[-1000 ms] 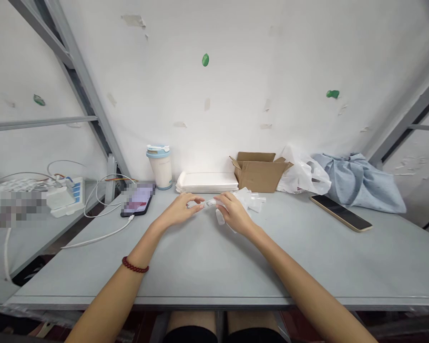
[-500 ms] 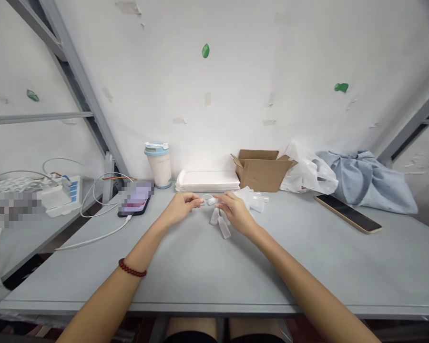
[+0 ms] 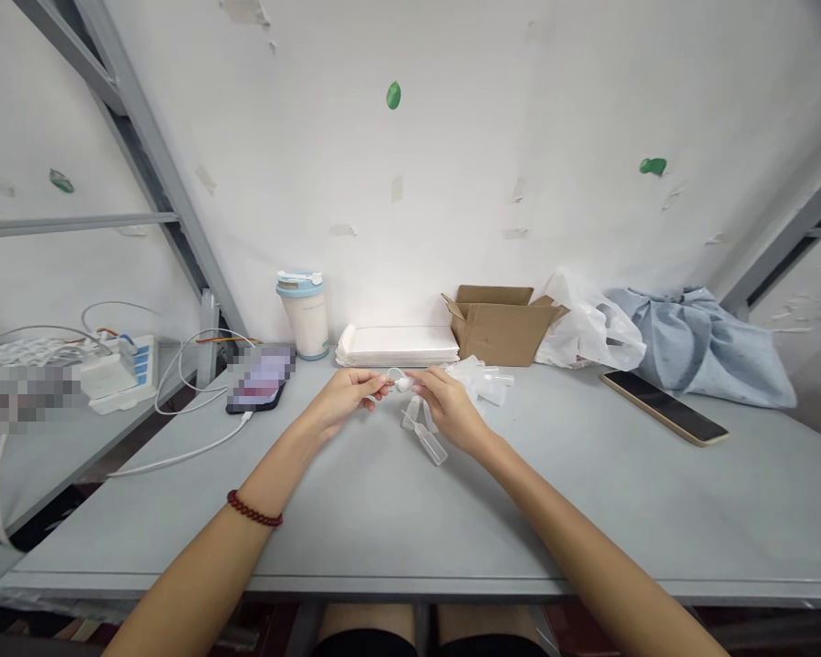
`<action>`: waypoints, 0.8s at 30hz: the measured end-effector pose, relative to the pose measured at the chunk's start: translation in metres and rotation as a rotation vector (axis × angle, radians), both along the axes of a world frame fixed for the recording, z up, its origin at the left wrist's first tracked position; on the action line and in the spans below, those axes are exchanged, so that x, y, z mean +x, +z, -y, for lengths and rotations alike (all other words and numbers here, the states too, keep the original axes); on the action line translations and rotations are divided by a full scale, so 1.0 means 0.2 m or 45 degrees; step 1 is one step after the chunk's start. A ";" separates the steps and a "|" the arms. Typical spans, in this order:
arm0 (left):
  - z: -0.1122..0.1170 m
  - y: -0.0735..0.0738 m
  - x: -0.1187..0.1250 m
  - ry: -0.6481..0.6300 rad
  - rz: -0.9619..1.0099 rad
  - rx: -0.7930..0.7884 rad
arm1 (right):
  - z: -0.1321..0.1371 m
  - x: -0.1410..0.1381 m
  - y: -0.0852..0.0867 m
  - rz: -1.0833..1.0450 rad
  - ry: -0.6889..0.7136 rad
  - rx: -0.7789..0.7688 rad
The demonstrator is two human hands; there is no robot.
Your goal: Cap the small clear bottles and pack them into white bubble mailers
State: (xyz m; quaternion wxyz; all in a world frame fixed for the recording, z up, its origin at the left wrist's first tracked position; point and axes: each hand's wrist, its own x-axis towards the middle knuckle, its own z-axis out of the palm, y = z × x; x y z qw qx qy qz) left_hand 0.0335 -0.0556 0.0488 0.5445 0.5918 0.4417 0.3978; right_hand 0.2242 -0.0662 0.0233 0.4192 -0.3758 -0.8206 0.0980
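In front of me, over the middle of the desk, both hands meet at a small translucent plastic piece [image 3: 403, 384] with a thin looped strip [image 3: 396, 370]. My left hand [image 3: 348, 397], closed in a pinch, grips the left end of the strip. My right hand [image 3: 450, 409] is closed round the other side of the piece, partly covering it. Below the right fingers, a flat clear plastic tag [image 3: 431, 445] slants down, with a second one partly hidden behind it. Several similar clear pieces [image 3: 491, 383] lie in a heap just beyond the right hand.
Along the wall stand a lidded cup [image 3: 306, 319], a white stack [image 3: 400, 344], an open cardboard box [image 3: 503, 333], a white plastic bag [image 3: 588, 333] and blue cloth [image 3: 704, 347]. A phone [image 3: 663, 407] lies right; another phone [image 3: 261, 379] on a cable lies left, near a power strip [image 3: 127, 374].
The strip between my hands now arches in a tighter loop. My left fingers have shifted slightly, and the slanting clear tag below the right hand has turned and moved a little nearer to me.
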 end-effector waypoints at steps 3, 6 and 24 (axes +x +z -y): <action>0.01 0.01 0.00 -0.005 0.046 -0.047 | 0.00 0.00 0.01 -0.011 -0.005 -0.002; 0.01 0.02 0.01 -0.015 0.101 -0.088 | 0.01 0.00 0.01 -0.020 -0.007 -0.013; 0.01 0.00 0.01 -0.039 0.101 -0.101 | 0.03 0.00 0.03 0.025 -0.021 0.002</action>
